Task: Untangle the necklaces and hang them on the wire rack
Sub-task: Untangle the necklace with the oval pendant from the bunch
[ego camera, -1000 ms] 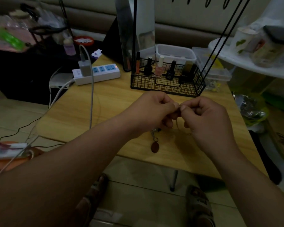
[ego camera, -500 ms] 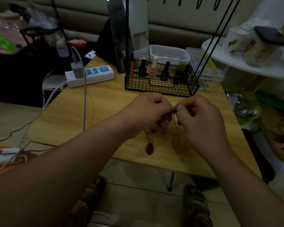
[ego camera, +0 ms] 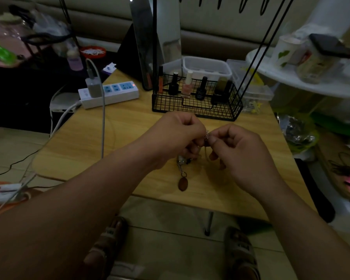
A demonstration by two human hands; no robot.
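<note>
Pinching a thin silvery chain between them, the left hand (ego camera: 176, 138) and the right hand (ego camera: 245, 156) meet above the middle of the wooden bench (ego camera: 129, 134), nearer its front edge. Each grip is closed down to thumb and fingertips on the tangled necklaces (ego camera: 206, 136), with a small bright knot of links showing right where the two hands touch. Below the left hand a short length of chain hangs down and ends in an oval brown pendant (ego camera: 182, 184), which lies close to the front edge; whether it rests on the wood I cannot tell. Toward the back edge stands the wire rack (ego camera: 196, 104), its black mesh basket holding several small bottles (ego camera: 201, 89), with thin black rods rising from it out of the top of the view. A white power strip (ego camera: 109, 94) lies near the back left corner.
</note>
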